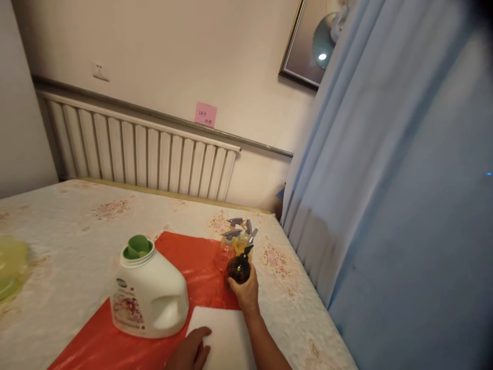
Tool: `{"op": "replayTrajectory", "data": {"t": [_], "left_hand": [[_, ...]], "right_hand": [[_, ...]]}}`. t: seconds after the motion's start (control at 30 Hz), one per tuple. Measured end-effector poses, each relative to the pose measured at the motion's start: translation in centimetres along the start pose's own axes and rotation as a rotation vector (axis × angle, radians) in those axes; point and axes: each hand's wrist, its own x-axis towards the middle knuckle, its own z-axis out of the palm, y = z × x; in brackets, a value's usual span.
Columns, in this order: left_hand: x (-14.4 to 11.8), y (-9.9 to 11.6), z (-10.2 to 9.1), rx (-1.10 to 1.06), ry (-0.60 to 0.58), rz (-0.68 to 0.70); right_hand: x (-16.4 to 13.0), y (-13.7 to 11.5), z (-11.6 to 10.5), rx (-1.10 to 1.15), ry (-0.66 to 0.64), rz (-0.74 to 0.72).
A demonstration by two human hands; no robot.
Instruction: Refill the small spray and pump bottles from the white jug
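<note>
Our right hand (245, 292) wraps the dark pump bottle (239, 267) at one o'clock, steadying it upright; our left hand (190, 352) presses flat, pinning the white pad (225, 336).

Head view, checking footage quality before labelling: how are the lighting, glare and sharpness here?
Head view: dim, warm indoor light; a bright glare spot on the framed picture; the blue curtain at right is soft and smeared, with the top right corner darkened; the white jug and the right hand on the dark bottle read clearly; the left hand on the white pad is cut by the bottom edge.
</note>
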Motion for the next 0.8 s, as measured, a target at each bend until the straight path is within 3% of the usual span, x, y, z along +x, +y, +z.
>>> {"op": "replayTrajectory", "data": {"t": [0.17, 0.37, 0.6, 0.7, 0.8], "left_hand": [[0.2, 4.5, -3.0, -0.141, 0.206, 0.162], [-0.4, 8.3, -6.6, -0.234, 0.421, 0.264], [-2.5, 10.2, -8.1, -0.276, 0.201, 0.392], [-3.6, 11.3, -8.7, -0.32, 0.123, 0.326], [-4.3, 11.8, -9.2, -0.342, 0.148, 0.239]], "right_hand": [[-2.8, -3.2, -2.4, 0.066, -0.089, -0.038], [-8.2, -6.6, -5.4, 0.257, -0.386, -0.11], [-13.1, -7.0, -6.5, 0.209, -0.466, -0.172], [-14.0, -7.0, -6.7, 0.174, -0.512, -0.129], [-14.6, -7.2, -6.9, 0.151, -0.546, -0.097]]}}
